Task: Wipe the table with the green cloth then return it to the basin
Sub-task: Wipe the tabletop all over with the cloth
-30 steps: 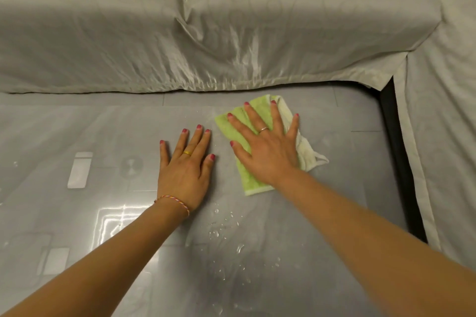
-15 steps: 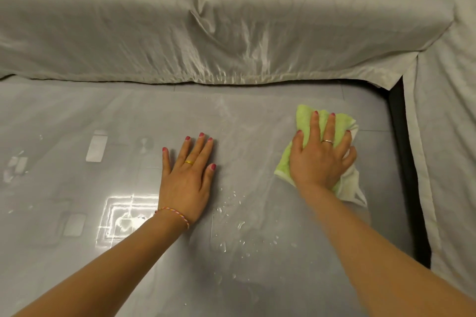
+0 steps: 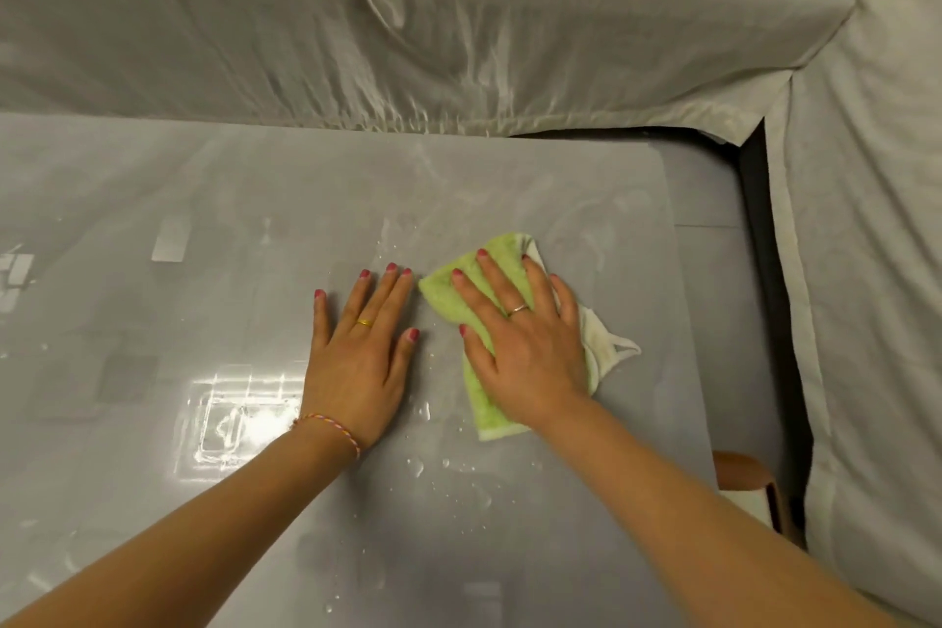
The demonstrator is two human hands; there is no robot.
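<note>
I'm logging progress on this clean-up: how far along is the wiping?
Mid-wipe. Smeared streaks on the table suggest passes there. The right hand presses the green cloth flat; the left hand braces beside it. Water droplets remain nearer the person, and no basin is in view.

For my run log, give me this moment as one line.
phase: wiping | right hand flat on green cloth | left hand flat on table | droplets remain | basin unseen

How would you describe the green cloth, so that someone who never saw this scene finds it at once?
Start at the glossy grey table in front of the fabric-covered sofa. Two hands lie flat on it; the right hand presses on the green cloth. It is the only bright, soft thing there, lime green with a whitish edge.
</note>
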